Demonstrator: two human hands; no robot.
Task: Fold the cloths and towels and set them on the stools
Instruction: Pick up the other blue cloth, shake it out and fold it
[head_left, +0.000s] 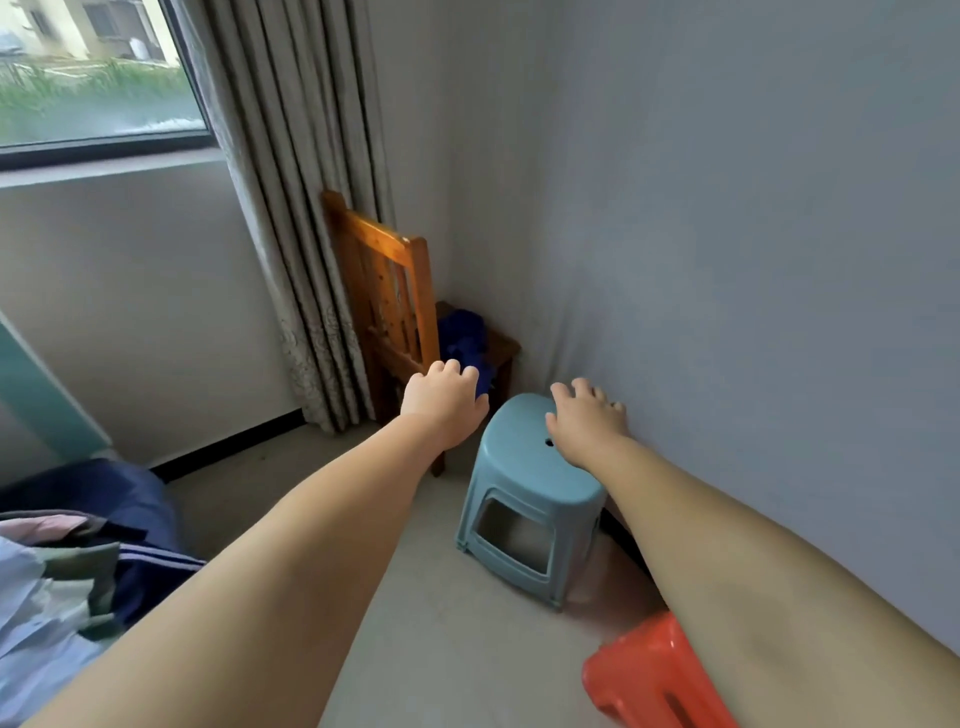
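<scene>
A light blue plastic stool (524, 488) stands on the floor near the right wall, its seat bare. My right hand (584, 421) hovers over the far part of that seat with fingers spread and holds nothing. My left hand (444, 402) reaches out with relaxed fingers in front of a crumpled dark blue cloth (465, 338) lying on a wooden chair (387, 291) in the corner; whether it touches the cloth I cannot tell. An orange-red stool (652, 675) shows at the bottom right, partly behind my right forearm.
A pile of mixed cloths (57, 587) lies on a dark blue surface at the lower left. A grey curtain (296, 208) hangs beside the window behind the chair. The grey wall (753, 260) runs close along the right. Pale floor (415, 597) lies between the pile and the stools.
</scene>
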